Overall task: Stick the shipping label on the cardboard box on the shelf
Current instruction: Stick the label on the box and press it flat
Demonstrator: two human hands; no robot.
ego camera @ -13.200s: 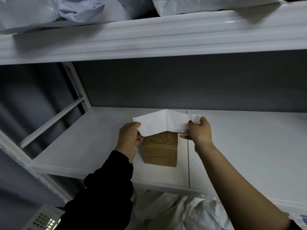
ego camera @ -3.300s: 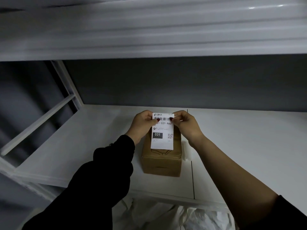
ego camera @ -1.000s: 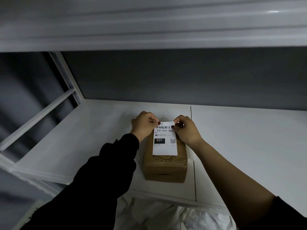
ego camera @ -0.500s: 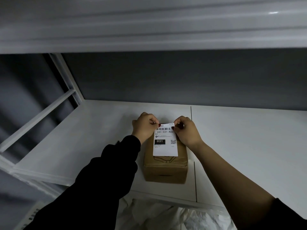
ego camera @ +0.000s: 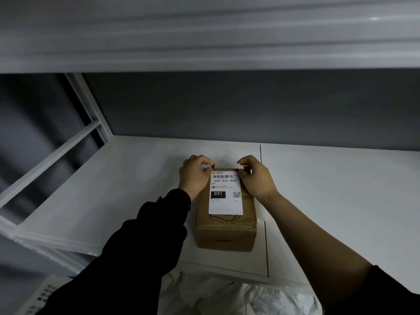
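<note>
A small brown cardboard box [ego camera: 226,233] stands on the white shelf [ego camera: 113,189], near its front edge. A white shipping label [ego camera: 225,202] with a barcode, "031-031-A60" and a black "031" block lies flat along the box's top. My left hand [ego camera: 195,175] pinches the label's far left corner. My right hand [ego camera: 255,177] pinches its far right corner. Both hands rest at the far end of the box top, and the label's far edge is low against the box.
The upper shelf's white beam [ego camera: 204,42] hangs close overhead. A grey back wall [ego camera: 250,105] closes the bay. White frame bars [ego camera: 68,142] stand at the left. White plastic bags [ego camera: 238,294] lie below the shelf, and a pale perforated crate [ego camera: 43,296] shows at bottom left.
The label has come down from a lifted hold onto the box top, its far edge lowered. Both hands moved slightly down and apart, staying on the far corners.
</note>
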